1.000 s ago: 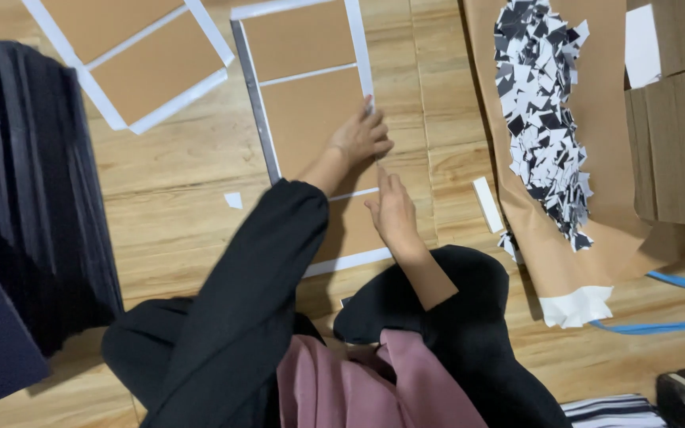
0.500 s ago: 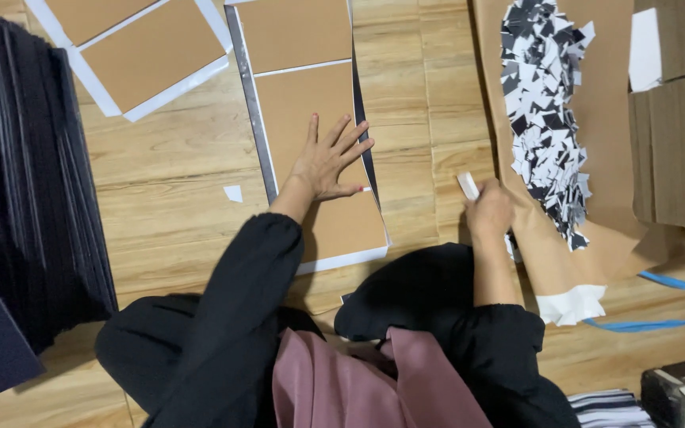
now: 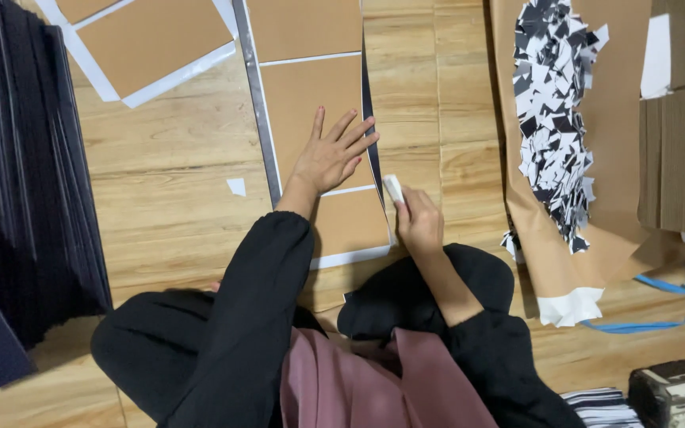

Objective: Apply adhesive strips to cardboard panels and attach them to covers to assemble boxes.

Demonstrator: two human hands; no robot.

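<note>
Cardboard [image 3: 319,119] lay flat on the floor [image 3: 168,206], looking light and stiff; your left hand [image 3: 331,154] pressed it, fingers spread, while your right hand [image 3: 418,218] clutched a white block [image 3: 393,189] at its edge

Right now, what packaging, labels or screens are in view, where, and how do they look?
No screens or labels.
Brown boards, white-edged, flat under the left hand.
Corrugated cardboard pieces, brown, stacked far right.
Boxy case, dark with a pale edge, bottom right corner.
</note>
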